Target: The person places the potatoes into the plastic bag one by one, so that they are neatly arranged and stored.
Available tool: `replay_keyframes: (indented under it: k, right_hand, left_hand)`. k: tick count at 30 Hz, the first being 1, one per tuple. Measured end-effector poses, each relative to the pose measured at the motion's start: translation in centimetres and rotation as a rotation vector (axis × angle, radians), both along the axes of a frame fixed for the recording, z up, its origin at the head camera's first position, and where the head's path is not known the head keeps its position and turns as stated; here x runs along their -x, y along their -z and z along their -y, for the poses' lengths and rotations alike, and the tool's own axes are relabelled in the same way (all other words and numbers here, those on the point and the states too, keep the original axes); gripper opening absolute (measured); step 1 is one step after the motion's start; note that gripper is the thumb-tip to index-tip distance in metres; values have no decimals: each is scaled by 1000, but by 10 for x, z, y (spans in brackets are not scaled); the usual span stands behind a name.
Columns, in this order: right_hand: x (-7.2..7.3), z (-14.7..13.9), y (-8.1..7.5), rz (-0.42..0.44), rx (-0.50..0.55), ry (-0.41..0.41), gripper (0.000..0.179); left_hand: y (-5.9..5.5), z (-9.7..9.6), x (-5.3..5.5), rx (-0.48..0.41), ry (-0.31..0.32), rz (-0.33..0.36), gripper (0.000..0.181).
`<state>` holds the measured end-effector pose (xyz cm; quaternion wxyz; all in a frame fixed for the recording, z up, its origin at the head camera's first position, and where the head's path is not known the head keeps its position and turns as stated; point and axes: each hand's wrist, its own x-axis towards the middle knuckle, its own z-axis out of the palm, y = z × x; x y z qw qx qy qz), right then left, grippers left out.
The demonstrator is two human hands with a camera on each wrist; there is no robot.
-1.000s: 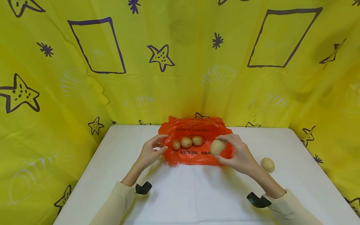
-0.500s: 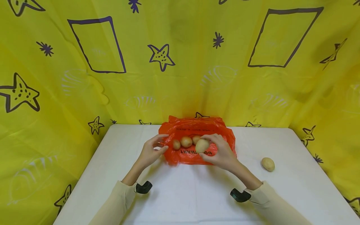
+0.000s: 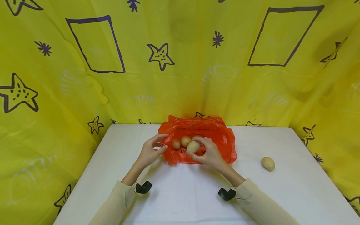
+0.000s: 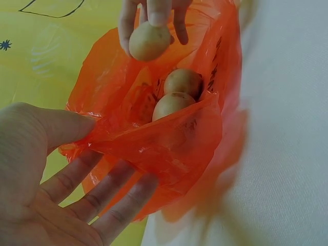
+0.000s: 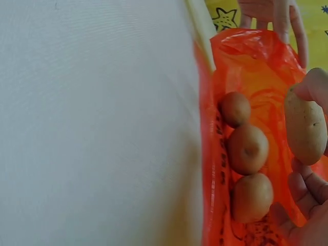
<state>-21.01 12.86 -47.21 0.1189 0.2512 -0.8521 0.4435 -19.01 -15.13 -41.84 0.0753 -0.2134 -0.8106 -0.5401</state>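
Observation:
A red plastic bag (image 3: 222,140) lies on its side at the back of the table, its mouth spread. My left hand (image 3: 152,151) holds the bag's left rim, thumb and fingers about the thin plastic in the left wrist view. Over the bag's mouth, my right hand (image 3: 211,153) pinches a pale potato (image 3: 193,147) between thumb and fingers. Inside the bag sit three potatoes in a row: a small one (image 5: 236,109), a middle one (image 5: 248,148) and another (image 5: 252,198). The held potato and right hand partly cover the last one in the head view.
One more potato (image 3: 268,163) lies on the white table (image 3: 180,197), to the right of the bag. A yellow curtain (image 3: 180,87) with drawn stars and frames hangs behind and at both sides, close to the bag's back edge.
My right hand has moved left with the potato, from the bag's right side to over its middle. My left hand has stayed at the rim.

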Motion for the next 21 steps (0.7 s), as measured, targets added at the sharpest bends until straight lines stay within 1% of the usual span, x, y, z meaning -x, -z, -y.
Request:
replay_keyframes:
  k: [4, 8, 15, 21]
  right_hand:
    - [2, 6, 5, -10, -24, 21, 55]
    - [4, 10, 12, -23, -36, 22, 54]
    - [7, 13, 22, 23, -74, 40, 55]
    - [9, 15, 24, 22, -96, 41, 54]
  left_hand:
    - [0, 0, 0, -3, -5, 4, 39]
    - [1, -1, 1, -4, -11, 17, 39]
    - [2, -1, 1, 5, -15, 14, 38]
    - [1, -1, 1, 4, -23, 4, 39]
